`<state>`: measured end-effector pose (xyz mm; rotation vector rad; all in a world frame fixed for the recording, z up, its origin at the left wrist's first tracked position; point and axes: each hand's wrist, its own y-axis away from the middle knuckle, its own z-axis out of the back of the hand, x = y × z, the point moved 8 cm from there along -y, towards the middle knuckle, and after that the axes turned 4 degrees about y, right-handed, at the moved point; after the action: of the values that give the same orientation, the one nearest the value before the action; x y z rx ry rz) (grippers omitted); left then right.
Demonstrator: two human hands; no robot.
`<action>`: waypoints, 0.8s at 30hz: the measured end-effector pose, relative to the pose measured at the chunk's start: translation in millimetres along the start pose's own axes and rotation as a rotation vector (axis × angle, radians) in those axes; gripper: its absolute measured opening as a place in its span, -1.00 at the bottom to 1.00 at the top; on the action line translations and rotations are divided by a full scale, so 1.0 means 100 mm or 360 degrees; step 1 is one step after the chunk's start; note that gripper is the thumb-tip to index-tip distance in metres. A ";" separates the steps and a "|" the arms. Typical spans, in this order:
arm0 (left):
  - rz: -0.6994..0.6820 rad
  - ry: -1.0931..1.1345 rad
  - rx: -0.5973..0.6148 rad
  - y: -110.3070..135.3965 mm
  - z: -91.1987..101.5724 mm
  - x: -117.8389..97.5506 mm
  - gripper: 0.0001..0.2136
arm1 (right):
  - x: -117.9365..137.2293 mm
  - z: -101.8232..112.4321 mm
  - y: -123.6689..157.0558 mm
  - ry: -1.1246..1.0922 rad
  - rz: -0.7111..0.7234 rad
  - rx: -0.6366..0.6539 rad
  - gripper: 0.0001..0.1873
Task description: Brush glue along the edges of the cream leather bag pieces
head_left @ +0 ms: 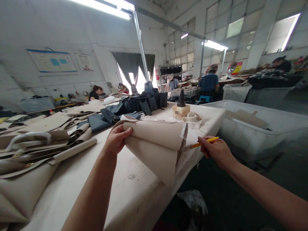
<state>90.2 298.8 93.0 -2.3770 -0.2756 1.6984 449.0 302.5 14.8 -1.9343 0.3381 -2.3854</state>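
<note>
beyond the right hand (216,151), a bin (255,141) holds beige material (250,119).

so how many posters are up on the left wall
2: a wide blue-edged poster farther left, and a smaller poster just to its right. Neither looks covered.

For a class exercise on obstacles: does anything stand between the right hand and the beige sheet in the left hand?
Only the yellow tool in the right hand, its tip pointing towards the beige sheet; whether it touches is unclear. Nothing else visible intervenes.
</note>
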 end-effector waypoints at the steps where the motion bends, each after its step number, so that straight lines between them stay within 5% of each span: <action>1: -0.0001 -0.0008 -0.0004 0.01 0.00 -0.01 -0.74 | 0.00 0.00 -0.03 0.0021 0.0024 -0.0013 -0.58; 7: 0.0038 -0.0099 -0.0027 0.08 -0.03 -0.03 -0.73 | -0.05 -0.04 -0.01 0.0179 0.0018 0.0058 -0.56; 16: 0.0063 -0.0077 -0.0022 0.17 0.03 0.00 -0.73 | -0.04 -0.35 0.63 -0.0035 -0.0222 0.0369 -0.55; 24: 0.0054 0.0056 -0.0069 0.19 0.10 -0.01 -0.74 | 0.14 0.04 0.21 0.0216 0.0263 0.0001 -0.61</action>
<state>80.9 281.2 85.4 -2.4533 -0.2706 1.6799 447.4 278.8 25.1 -1.6754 0.4837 -2.4124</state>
